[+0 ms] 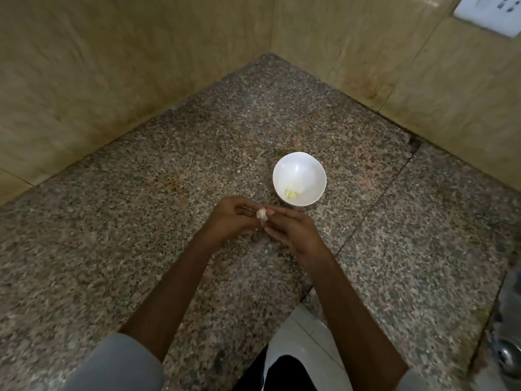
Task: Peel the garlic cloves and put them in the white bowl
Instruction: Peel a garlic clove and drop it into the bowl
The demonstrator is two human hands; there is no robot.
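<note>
In the head view, the left hand [234,218] and right hand [287,227] meet above the speckled brown granite counter [141,221], each pinching the small, pale, papery-skinned garlic clove [261,214] between fingertips, just near of the round white bowl [298,167] (yellowish peeled pieces [291,194] lie inside). Best to steady one end and tear the skin lengthwise. The clove's long axis seems to run near to far; its tip is too small to tell.

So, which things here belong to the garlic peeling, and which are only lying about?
Part of the job: garlic clove, pinched between left hand and right hand; white bowl; peeled garlic pieces inside it.
Just lying about: wall socket; blurred metal object at the right edge.
</note>
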